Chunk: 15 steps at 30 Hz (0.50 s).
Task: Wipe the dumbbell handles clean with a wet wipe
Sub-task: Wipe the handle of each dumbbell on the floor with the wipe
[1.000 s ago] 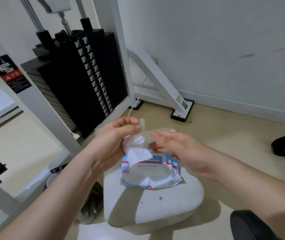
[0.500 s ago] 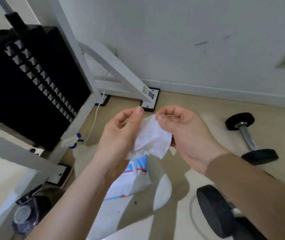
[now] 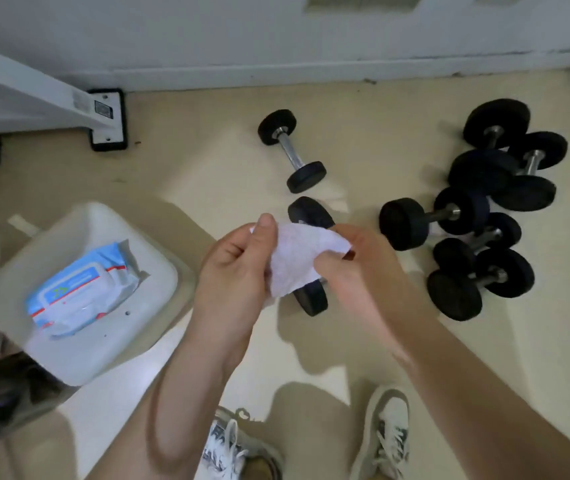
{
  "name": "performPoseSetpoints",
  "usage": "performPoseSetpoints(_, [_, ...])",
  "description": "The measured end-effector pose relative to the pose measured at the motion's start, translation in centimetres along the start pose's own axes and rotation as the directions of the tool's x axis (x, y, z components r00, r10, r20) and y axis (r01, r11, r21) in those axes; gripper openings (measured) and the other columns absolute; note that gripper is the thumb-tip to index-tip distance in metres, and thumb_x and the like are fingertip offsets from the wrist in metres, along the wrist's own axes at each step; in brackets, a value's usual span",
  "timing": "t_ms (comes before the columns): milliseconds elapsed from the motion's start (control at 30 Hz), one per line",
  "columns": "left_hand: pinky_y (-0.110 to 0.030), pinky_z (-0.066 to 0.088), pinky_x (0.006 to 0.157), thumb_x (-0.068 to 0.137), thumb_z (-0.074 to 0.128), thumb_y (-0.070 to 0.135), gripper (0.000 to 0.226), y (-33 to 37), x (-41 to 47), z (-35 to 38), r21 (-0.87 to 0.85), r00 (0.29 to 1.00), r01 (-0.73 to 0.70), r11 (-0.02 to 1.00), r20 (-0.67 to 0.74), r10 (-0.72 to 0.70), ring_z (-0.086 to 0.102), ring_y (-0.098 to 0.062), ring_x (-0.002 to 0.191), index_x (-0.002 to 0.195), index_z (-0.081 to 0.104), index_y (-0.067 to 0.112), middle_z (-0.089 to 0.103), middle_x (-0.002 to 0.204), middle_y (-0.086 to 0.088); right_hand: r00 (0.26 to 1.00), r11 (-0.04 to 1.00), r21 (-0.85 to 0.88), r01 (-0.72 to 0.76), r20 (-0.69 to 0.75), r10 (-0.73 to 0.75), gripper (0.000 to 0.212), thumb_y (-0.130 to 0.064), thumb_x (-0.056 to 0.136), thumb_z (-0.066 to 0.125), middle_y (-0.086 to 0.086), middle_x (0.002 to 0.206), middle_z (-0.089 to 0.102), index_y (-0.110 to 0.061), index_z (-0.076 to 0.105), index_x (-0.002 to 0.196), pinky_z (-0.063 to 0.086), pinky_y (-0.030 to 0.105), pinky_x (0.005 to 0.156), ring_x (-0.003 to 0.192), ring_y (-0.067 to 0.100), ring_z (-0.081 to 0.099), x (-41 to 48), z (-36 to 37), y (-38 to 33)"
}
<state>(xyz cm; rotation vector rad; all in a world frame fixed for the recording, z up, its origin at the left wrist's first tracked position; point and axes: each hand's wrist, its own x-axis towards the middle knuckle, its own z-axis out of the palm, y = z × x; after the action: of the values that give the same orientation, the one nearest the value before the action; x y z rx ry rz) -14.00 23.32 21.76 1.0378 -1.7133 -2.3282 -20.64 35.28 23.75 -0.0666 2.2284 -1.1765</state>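
Currently the thin white wet wipe (image 3: pixel 296 259) is held in the air between both hands, near the centre of the view; it touches no dumbbell. The left hand (image 3: pixel 238 271) pinches the left edge of the sheet between the thumb and curled fingers; the right hand (image 3: pixel 356 268) pinches the right edge, its fingertips folded over the sheet; neither hand is spread open. The sheet is partly unfolded and creased; its lower corner hangs loose.

Directly below the wipe, the nearest black round-ended dumbbell (image 3: pixel 311 299) lies on the beige floor; its handle is hidden behind the wipe and the hands, so its condition cannot be told. A smaller dumbbell with a bright chrome handle (image 3: pixel 290 152) lies at 12 o'clock from the hands; a cluster of black dumbbells (image 3: pixel 484 216) lies at 2 to 3 o'clock, several of them touching. The blue-and-white soft pack of wipes (image 3: pixel 79 292) rests on a white moulded seat (image 3: pixel 68 351) at 9 o'clock.

Probable faults, as a judgement:
- Tearing; cause: the hands pull the thin sheet apart too hard while spreading it.
- Contamination; cause: one pinch releases, and the sheet drops to the floor and picks up grit.
- Rolling; cause: the round ends let a dumbbell roll when its handle is rubbed, possibly toward the grey-and-white shoes (image 3: pixel 385 434) at 6 o'clock; steady one end.
- Pinched fingers; cause: reaching between the close-packed dumbbells at 2 to 3 o'clock shifts a neighbour.
- Missed areas; cause: a bunched wipe covers only part of a handle.
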Motion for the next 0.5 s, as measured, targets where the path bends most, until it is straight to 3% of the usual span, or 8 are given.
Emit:
performPoseSetpoints(67, [-0.032,0.045,0.063,0.096,0.051,0.038,0.039,-0.4,-1.9,2.9,0.031,0.996,0.012,0.999,0.088,-0.015,0.058,-0.021,0.070,0.080,0.065,0.006,0.063,0.076,-0.013,0.995,0.993,0.112,-0.043,-0.081,0.053,0.014,0.005,0.081,0.043,0.002,0.052,0.041,0.001,0.047,0.068,0.029,0.017,0.040,0.048,0.014,0.034,-2.3,-3.2,1.7])
performPoseSetpoints(100, [-0.035,0.047,0.066,0.094,0.054,0.039,0.035,-0.7,-2.8,4.5,0.033,0.992,0.029,0.999,0.124,-0.033,0.061,-0.024,0.074,0.084,0.067,0.008,0.066,0.082,-0.015,0.987,0.958,0.266,-0.109,-0.081,0.135,0.017,0.007,0.082,0.042,0.005,0.054,0.049,0.001,0.053,0.071,0.036,0.018,0.041,0.048,0.015,0.042,-3.4,-4.8,2.5])
performPoseSetpoints(167, [-0.040,0.050,0.071,0.087,0.062,0.036,0.025,-1.7,-4.3,7.8,0.029,0.988,0.070,0.997,0.135,-0.073,0.064,-0.027,0.080,0.085,0.070,0.013,0.070,0.086,-0.013,0.960,0.748,0.617,-0.242,0.041,0.277,0.026,0.007,0.086,0.041,0.001,0.058,0.062,-0.007,0.061,0.077,0.049,0.023,0.047,0.052,0.014,0.057,-5.0,-7.9,4.5])
performPoseSetpoints(233, [-0.042,0.050,0.073,0.087,0.067,0.027,0.013,-2.7,-5.7,11.4,-0.009,0.991,0.094,0.996,0.100,-0.093,0.063,-0.026,0.079,0.080,0.068,0.015,0.069,0.084,-0.009,0.952,0.568,0.769,-0.295,0.184,0.245,0.022,-0.001,0.090,0.045,0.000,0.069,0.065,-0.012,0.063,0.083,0.052,0.028,0.057,0.065,0.016,0.061,-6.5,-11.5,7.0])
performPoseSetpoints(300, [-0.042,0.049,0.072,0.089,0.063,0.023,0.015,-3.9,-7.4,15.4,-0.045,0.990,0.120,0.992,0.083,-0.116,0.060,-0.025,0.076,0.079,0.064,0.012,0.065,0.081,-0.011,0.965,0.666,0.699,-0.262,0.186,0.185,0.009,-0.013,0.089,0.058,0.003,0.077,0.065,-0.010,0.066,0.091,0.049,0.029,0.064,0.070,0.016,0.058,-7.9,-15.1,10.1])
performPoseSetpoints(367, [-0.039,0.049,0.069,0.091,0.060,0.024,0.020,-5.3,-9.1,19.3,-0.044,0.989,0.139,0.989,0.053,-0.137,0.060,-0.024,0.074,0.077,0.064,0.010,0.065,0.077,-0.010,0.988,0.854,0.498,-0.151,0.052,0.144,0.014,-0.012,0.081,0.070,0.014,0.073,0.062,-0.001,0.069,0.089,0.043,0.032,0.061,0.064,0.018,0.052,-9.7,-18.4,13.3])
performPoseSetpoints(400, [-0.039,0.049,0.069,0.092,0.060,0.024,0.021,-6.0,-9.8,21.1,-0.033,0.990,0.136,0.990,0.032,-0.135,0.061,-0.024,0.073,0.077,0.066,0.010,0.066,0.076,-0.009,0.991,0.896,0.429,-0.117,-0.011,0.135,0.016,-0.011,0.081,0.070,0.020,0.070,0.058,0.004,0.068,0.088,0.041,0.032,0.059,0.061,0.019,0.049,-10.4,-20.1,14.5])
performPoseSetpoints(500, [-0.038,0.044,0.065,0.096,0.055,0.025,0.029,-7.4,-11.2,25.7,0.017,0.996,0.091,0.996,0.007,-0.091,0.052,-0.023,0.068,0.074,0.064,0.008,0.058,0.070,-0.010,0.977,0.845,0.523,-0.110,-0.097,0.187,0.015,-0.012,0.089,0.063,0.008,0.061,0.055,0.002,0.068,0.090,0.040,0.019,0.047,0.050,0.011,0.045,-12.0,-24.7,17.5])
